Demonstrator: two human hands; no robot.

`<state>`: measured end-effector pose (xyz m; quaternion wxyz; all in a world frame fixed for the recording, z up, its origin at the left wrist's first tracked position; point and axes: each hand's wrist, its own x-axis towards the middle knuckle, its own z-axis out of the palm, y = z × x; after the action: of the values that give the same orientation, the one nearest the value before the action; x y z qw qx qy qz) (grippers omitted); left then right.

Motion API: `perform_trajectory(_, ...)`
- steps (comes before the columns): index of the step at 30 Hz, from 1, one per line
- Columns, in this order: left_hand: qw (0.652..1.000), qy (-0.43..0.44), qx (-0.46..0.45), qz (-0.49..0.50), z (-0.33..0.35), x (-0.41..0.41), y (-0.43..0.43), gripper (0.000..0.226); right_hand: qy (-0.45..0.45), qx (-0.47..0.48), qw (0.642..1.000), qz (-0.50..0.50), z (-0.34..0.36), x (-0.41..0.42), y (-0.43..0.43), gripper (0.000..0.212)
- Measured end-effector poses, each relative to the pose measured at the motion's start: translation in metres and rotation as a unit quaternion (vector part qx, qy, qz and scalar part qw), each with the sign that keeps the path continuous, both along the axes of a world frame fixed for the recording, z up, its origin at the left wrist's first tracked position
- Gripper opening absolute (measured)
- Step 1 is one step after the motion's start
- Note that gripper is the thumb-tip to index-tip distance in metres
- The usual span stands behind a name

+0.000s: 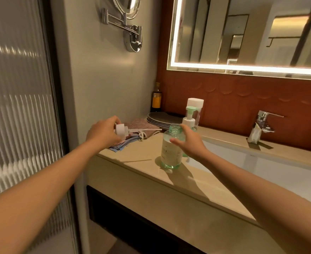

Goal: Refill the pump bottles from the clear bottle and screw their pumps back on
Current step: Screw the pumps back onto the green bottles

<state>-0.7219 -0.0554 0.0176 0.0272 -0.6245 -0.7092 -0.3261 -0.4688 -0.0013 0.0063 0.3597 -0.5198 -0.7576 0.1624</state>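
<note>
So, the beige stone table [147, 173] has a white sink basin [261, 167] cut in right beside the action, and that's the worry. The green-tinted clear plastic pump bottle [171, 151] stands open-necked on the table, just left of the basin. The right hand [189, 143] has its fingers wrapped round the bottle's shoulder. The left hand [103, 132] pinches the white plastic pump head [121, 131] over the folded cloths [125, 142], with its thin dip tube [147, 129] sticking out sideways. My guess is the bendy tube snags on the narrow threaded neck, or the collar goes on crooked and cross-threads. A loose hold could also tip the bottle sinkward.
</note>
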Motion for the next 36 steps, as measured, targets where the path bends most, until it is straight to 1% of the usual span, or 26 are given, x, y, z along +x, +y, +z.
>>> perform_trajectory(5, 0.998, 0.032, 0.041, -0.037, 0.022, 0.031, -0.007, 0.045, 0.006, -0.002, 1.0, 0.018, 0.0, 0.031, -0.024, 0.076)
perform_trajectory(10, 0.986, 0.128, 0.087, -0.057, 0.036, 0.067, -0.008, 0.043, 0.032, -0.013, 0.999, 0.032, 0.002, 0.054, -0.035, 0.081)
perform_trajectory(13, 0.976, 0.179, 0.107, -0.067, 0.047, 0.08, -0.005, 0.04, 0.049, -0.015, 0.999, 0.013, 0.004, 0.07, -0.035, 0.079)
perform_trajectory(14, 0.969, 0.21, 0.114, -0.065, 0.052, 0.083, -0.003, 0.04, 0.051, -0.013, 0.999, 0.003, 0.005, 0.075, -0.035, 0.079)
perform_trajectory(17, 0.934, 0.321, 0.141, -0.068, 0.062, 0.097, 0.006, 0.042, 0.056, -0.007, 0.998, -0.014, 0.006, 0.089, -0.034, 0.079)
perform_trajectory(21, 0.87, 0.456, 0.16, -0.097, 0.058, 0.128, 0.018, 0.041, 0.062, -0.01, 0.998, -0.021, 0.005, 0.099, -0.036, 0.075)
perform_trajectory(24, 0.828, 0.52, 0.166, -0.13, 0.054, 0.147, 0.027, 0.039, 0.057, -0.007, 0.998, -0.021, 0.006, 0.102, -0.04, 0.073)
perform_trajectory(27, 0.774, 0.588, 0.16, -0.171, 0.053, 0.157, 0.032, 0.036, 0.057, -0.009, 0.998, -0.024, 0.007, 0.104, -0.042, 0.071)
perform_trajectory(33, 0.707, 0.657, 0.189, -0.179, 0.054, 0.153, 0.035, 0.043, 0.055, -0.022, 0.998, -0.033, 0.0, 0.107, -0.04, 0.068)
perform_trajectory(34, 0.7, 0.662, 0.196, -0.182, 0.055, 0.153, 0.034, 0.044, 0.052, -0.026, 0.998, -0.032, -0.002, 0.106, -0.039, 0.068)
perform_trajectory(36, 0.701, 0.658, 0.199, -0.188, 0.054, 0.157, 0.036, 0.047, 0.049, -0.028, 0.998, -0.032, -0.004, 0.106, -0.038, 0.067)
